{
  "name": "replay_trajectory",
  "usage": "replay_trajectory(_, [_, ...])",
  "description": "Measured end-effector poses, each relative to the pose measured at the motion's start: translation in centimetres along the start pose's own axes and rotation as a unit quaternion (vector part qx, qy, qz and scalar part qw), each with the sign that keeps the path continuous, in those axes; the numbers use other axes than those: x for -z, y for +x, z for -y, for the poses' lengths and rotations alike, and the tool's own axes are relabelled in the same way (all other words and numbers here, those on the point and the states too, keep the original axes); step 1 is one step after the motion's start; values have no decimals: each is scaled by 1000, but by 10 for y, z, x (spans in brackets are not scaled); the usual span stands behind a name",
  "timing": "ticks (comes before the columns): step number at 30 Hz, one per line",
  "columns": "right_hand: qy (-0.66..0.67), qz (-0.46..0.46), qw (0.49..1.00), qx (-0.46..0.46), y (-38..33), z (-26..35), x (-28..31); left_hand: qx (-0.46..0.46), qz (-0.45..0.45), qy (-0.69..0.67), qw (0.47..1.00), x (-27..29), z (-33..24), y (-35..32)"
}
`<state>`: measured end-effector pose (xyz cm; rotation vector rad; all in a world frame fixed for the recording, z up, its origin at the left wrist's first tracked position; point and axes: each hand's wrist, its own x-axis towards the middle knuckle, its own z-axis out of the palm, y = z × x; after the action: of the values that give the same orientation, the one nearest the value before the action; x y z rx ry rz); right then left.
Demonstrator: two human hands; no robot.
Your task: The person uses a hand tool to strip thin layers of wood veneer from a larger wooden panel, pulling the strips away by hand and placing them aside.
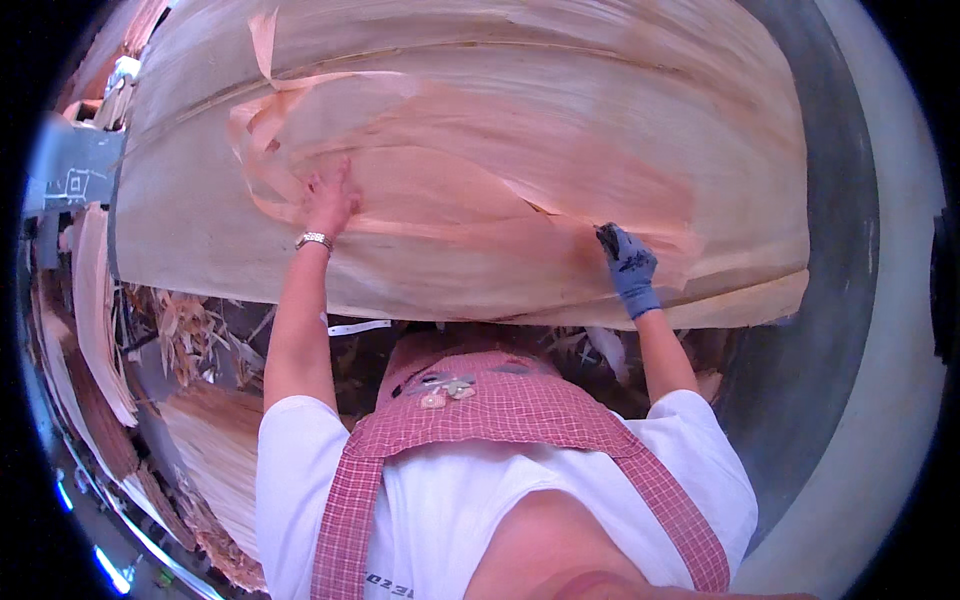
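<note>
Several wide sheets of thin wood veneer (480, 130) lie stacked across the desk (850, 200), the top reddish sheet (470, 180) torn and curling at its left edge. Left hand (328, 200) rests flat on that sheet, fingers (318, 184) lightly spread. Right hand (630, 265), in a blue glove, pinches the sheet's near edge.

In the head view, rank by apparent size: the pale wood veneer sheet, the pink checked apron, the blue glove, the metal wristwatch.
1. Pale wood veneer sheet, largest by far.
2. Pink checked apron; it lies nearer the camera, which enlarges it.
3. Blue glove on the right hand.
4. Metal wristwatch on the left wrist, smallest.
</note>
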<state>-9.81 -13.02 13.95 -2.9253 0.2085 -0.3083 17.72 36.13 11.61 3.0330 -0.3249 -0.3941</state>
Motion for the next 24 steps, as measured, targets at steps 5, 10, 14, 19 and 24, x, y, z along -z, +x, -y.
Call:
replay_trajectory(5, [-41,-100,994,-29,-45,67,81,-14,10,24,1000,23,-13,-8])
replay_trajectory(10, [-72,-45,995,-44,-185,119,105,-27,-1,66,997,17,-6,-6])
replay_trajectory(14, [-4,149,988,-33,-280,165,117,-83,24,25,996,45,-18,-21])
replay_trajectory(19, [-38,293,948,-120,-200,176,77,-61,-13,-142,988,-7,11,-6])
replay_trajectory(24, [64,20,998,-22,37,226,-21,-77,-42,-108,990,21,0,-14])
